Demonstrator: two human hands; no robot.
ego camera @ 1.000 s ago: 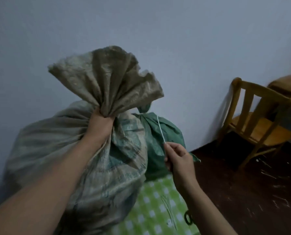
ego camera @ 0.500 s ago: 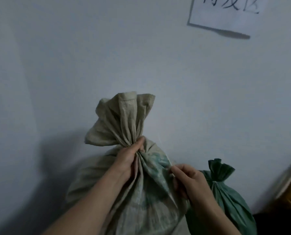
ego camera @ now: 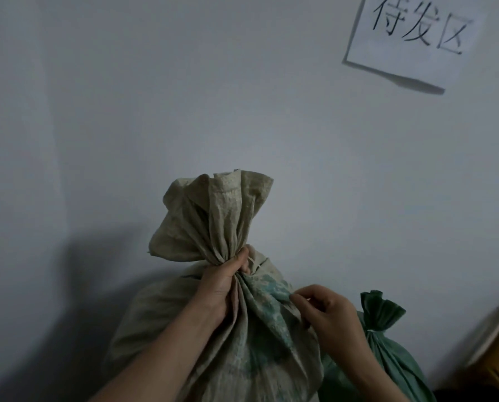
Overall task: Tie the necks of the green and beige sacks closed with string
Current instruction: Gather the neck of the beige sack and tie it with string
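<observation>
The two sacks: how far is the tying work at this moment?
Done, it seems: the green sack has its neck cinched by a pale tie. In hand: the left hand grips the gathered neck of the beige sack, string lies beside it, and the right hand seems to pinch its end. Left: wrapping and knotting the beige neck.

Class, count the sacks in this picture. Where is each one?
2. The beige sack stands centre, its neck gripped by the left hand; the green sack sits right of it. Others may lie out of frame.
</observation>
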